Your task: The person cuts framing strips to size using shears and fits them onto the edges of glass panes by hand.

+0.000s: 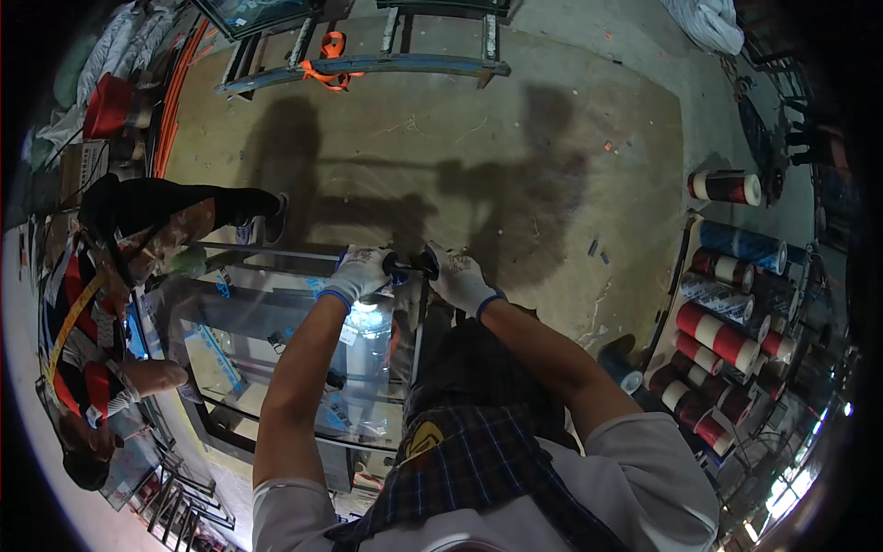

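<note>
My left hand [361, 276], in a white glove with a blue cuff, is closed at the corner of a glass panel [368, 354]. It grips one end of a small black tool [410, 268] with a rounded end, possibly a suction cup; its exact kind is unclear. Close by on the right, my right hand [459, 279], gloved the same way, closes around the tool's other end. Its fingertips are partly hidden. Just below and left of my hands lies the glass, with a dark border, blue tape strips [218, 357] and a bright light reflection.
At the left stands another person [92, 368], near the glass. A blue metal rack [405, 64] with an orange strap [333, 69] lies ahead. Several film rolls [717, 333] fill a rack at the right. A brown floor sheet [589, 166] spreads in front.
</note>
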`<state>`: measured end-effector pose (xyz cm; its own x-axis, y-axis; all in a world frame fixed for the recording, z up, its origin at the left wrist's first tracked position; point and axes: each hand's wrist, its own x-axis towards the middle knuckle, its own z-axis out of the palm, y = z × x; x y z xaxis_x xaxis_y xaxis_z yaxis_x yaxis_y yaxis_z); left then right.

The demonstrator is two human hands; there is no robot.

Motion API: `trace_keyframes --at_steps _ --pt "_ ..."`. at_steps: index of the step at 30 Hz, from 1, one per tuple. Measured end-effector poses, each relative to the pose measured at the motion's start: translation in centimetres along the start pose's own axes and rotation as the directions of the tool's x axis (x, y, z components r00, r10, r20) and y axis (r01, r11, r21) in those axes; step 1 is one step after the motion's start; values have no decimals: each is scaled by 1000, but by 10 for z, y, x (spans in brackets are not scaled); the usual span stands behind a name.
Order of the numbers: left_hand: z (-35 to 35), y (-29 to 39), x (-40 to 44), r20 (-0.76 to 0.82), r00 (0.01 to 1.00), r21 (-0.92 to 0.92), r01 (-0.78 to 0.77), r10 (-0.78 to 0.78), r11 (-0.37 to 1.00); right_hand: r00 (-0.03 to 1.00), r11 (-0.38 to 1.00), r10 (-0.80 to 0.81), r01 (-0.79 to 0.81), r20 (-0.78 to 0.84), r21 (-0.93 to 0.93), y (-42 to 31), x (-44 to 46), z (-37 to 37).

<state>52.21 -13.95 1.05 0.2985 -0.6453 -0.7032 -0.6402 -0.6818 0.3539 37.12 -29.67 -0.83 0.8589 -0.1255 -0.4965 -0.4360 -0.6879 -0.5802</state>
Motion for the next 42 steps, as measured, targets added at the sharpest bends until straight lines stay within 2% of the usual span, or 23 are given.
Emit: trace_keyframes --at_steps 1,2,5,8,11,12,14,15,16,18,19,20,21,24,27,30,35,38,39,42 --pt "-1 0 2 -9 1000 -3 0 0 1000 999 999 -18 16 -51 -43 -3 -4 3" --pt "1 1 1 -11 1000 -6 0 0 1000 1000 999 17 -15 24 -50 -4 -10 7" --pt "7 -3 2 -30 1000 -8 -2 2 1000 1000 1000 6 -7 -14 -22 -8 -26 12" --pt "13 -6 2 -29 999 5 -13 13 1000 1000 997 -5 7 -31 82 -6 -33 28" --pt "19 -9 1 -70 997 23 -29 31 999 987 955 -98 128 -124 267 10 -23 30" --pt "18 -7 0 -92 995 28 -34 37 999 989 955 -102 127 -105 269 14 -19 30" --pt "13 -6 0 -41 999 25 -31 32 999 992 955 -113 126 -62 268 23 -10 28" --pt "12 -5 -2 -11 1000 22 -29 29 999 992 932 -52 6 117 361 12 -8 3" --pt "17 -8 -2 -78 996 9 -51 51 999 994 864 -6 -52 113 501 16 -5 6" --pt "14 -7 -3 -89 995 -17 -50 48 999 988 650 82 -153 132 745 24 3 21" --pt "15 -6 -5 -89 995 -32 -52 49 998 992 688 118 -120 54 716 23 1 29" --pt "21 -11 -2 -155 985 -11 -82 80 997 988 726 150 -91 -27 682 21 -1 39" --pt "18 -8 -3 -137 988 -18 -68 65 997 978 763 174 -61 -114 643 19 -2 46" --pt "13 -4 -7 -121 992 -24 -49 46 999 939 782 266 -78 -217 618 10 -3 58" --pt "18 -6 -6 -164 984 -23 -73 68 997 960 797 250 -132 -123 589 7 -1 43" --pt "20 -8 -5 -156 986 -33 -70 64 997 970 795 233 -227 62 563 2 3 22" --pt "24 -10 -4 -191 979 -15 -76 71 997 988 871 127 -154 90 467 3 2 8" --pt "13 -6 -7 -118 992 -69 -61 52 996 999 862 -25 35 -27 506 9 -3 10" --pt "14 -6 -9 -147 988 -67 -65 54 996 993 840 -85 116 -83 529 9 -7 12" --pt "13 -6 -9 -198 977 -79 -101 84 992 863 868 -375 455 -339 199 15 -3 23"
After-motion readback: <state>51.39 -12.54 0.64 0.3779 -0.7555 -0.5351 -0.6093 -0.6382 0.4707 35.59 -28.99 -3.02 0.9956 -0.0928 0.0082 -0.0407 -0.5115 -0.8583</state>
